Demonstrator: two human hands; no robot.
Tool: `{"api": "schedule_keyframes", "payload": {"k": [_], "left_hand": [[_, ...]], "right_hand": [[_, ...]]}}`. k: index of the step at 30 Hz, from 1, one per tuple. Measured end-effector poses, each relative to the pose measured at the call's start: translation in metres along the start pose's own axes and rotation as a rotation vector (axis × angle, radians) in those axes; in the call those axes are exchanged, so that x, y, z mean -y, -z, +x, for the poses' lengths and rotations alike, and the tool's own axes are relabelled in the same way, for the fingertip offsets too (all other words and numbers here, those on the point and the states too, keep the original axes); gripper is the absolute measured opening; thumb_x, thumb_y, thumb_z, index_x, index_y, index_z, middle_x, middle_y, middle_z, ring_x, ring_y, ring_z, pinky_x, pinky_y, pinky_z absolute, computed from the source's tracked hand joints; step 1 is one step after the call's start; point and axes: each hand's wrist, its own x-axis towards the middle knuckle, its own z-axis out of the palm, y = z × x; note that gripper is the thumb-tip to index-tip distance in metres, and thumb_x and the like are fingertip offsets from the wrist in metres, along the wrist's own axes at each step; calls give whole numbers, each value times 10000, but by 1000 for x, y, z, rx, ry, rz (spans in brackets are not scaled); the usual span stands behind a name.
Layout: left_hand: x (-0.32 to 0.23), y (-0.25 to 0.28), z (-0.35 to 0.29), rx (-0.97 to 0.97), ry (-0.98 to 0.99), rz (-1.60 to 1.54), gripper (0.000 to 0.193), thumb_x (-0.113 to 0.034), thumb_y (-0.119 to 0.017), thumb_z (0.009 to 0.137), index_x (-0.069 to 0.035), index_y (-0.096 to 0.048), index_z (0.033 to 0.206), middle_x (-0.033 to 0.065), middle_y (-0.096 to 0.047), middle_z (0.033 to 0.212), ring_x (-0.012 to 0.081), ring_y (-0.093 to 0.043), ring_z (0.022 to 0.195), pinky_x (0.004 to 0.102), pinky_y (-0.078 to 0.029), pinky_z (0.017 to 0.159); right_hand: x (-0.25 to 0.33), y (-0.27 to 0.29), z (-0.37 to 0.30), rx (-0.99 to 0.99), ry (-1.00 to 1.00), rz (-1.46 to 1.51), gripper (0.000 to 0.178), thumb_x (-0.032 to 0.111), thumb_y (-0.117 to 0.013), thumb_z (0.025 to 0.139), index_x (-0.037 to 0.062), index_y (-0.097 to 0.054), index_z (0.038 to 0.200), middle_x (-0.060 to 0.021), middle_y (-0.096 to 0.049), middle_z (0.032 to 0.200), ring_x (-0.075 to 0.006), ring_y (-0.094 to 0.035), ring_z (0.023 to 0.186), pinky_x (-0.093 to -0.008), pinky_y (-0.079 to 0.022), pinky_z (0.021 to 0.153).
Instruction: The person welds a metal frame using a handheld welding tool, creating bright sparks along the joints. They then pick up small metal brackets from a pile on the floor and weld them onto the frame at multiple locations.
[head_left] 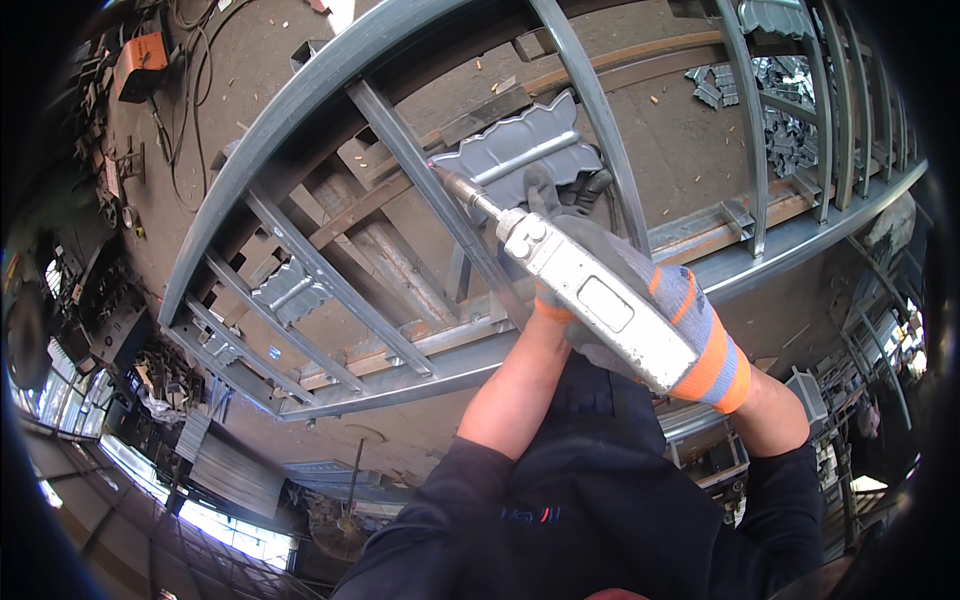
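My right hand, in a grey and orange striped glove, is closed round a white and silver handheld welding torch. The torch points up and left. Its narrow nozzle tip lies close to a flat steel bar, by the left corner of a grey scalloped metal plate. This plate spans the gap between two bars of a curved metal frame. Partly hidden under the torch, my left hand has its dark gloved fingers closed on the plate's lower edge. Most of the left palm is covered.
Similar scalloped pieces sit between other bars at the left. A pile of them lies beyond the frame at the right. Rusty steel beams run beneath the frame. An orange box and cables are on the floor at the far left.
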Motion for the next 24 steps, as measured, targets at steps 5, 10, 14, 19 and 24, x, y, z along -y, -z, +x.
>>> {"api": "schedule_keyframes", "payload": {"k": [5, 10, 14, 19, 24], "left_hand": [[-1, -1, -1, 5, 13, 7, 483, -498, -517, 1127, -107, -619, 1392, 40, -731, 1104, 168, -728, 952, 316, -617, 823], [-1, -2, -1, 6, 15, 10, 478, -487, -527, 1125, -107, -617, 1401, 38, -730, 1104, 163, -726, 950, 310, -614, 820], [-1, -2, 0, 10, 23, 11, 474, -478, -535, 1124, -107, -615, 1408, 36, -729, 1104, 159, -724, 948, 306, -611, 817], [-2, -4, 1, 13, 26, 10, 470, -466, -544, 1122, -107, -613, 1417, 33, -728, 1104, 154, -722, 947, 300, -608, 813], [-3, -5, 0, 13, 30, 9, 467, -455, -554, 1121, -106, -611, 1426, 31, -727, 1104, 149, -720, 945, 294, -605, 809]], "right_hand": [[4, -1, 3, 5, 0, 29, 644, 68, -805, 925, 20, -579, 1526, -181, -606, 1551, -335, -634, 1385, -399, -506, 1131], [5, -2, 5, -28, 12, 63, 667, 77, -814, 921, 22, -566, 1538, -192, -580, 1577, -343, -621, 1402, -403, -502, 1141], [1, -3, 4, -10, 18, 69, 680, 78, -808, 927, 14, -549, 1552, -197, -570, 1587, -346, -617, 1408, -405, -500, 1145], [0, -3, 3, -3, 18, 145, 686, 77, -810, 925, 6, -546, 1554, -194, -574, 1587, -332, -617, 1410, -406, -502, 1144], [2, -3, 1, -11, -9, 119, 669, 78, -804, 930, 5, -553, 1546, -193, -587, 1574, -329, -630, 1396, -402, -511, 1134]]}}
